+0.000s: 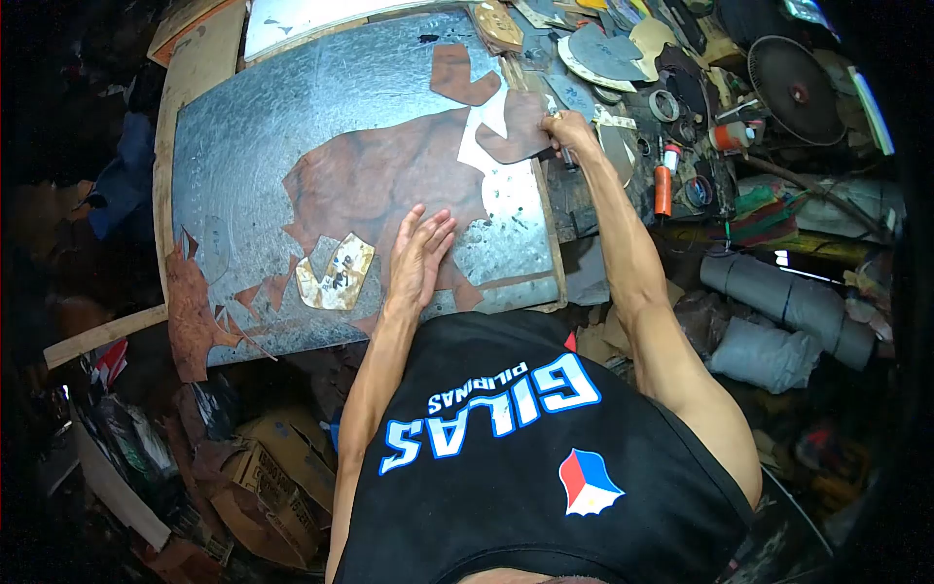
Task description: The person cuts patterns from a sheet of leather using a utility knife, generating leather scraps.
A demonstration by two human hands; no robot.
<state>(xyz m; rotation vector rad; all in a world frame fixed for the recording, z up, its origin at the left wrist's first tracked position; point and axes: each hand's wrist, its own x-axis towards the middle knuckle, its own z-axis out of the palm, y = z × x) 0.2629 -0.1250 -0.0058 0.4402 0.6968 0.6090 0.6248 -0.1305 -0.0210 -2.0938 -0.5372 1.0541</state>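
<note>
My left hand [422, 255] lies open, fingers spread, on the near edge of a large brown leather sheet [375, 175]. At the table's right side my right hand [567, 134] is closed around a thin dark tool [568, 158], over the edge of a cut leather piece [516, 131]. Under that piece shows a white sheet [472, 146]. Another cut leather piece [454, 78] rests farther back. A stained, cream-coloured pattern piece [341, 277] sits left of my left hand.
Leather scraps [190, 311] hang over the metal-topped table's [243, 127] left corner. On the right stand an orange bottle [663, 192], a tape roll [664, 105], a fan [796, 92] and stacked templates [598, 54]. Cardboard boxes [268, 496] are at lower left.
</note>
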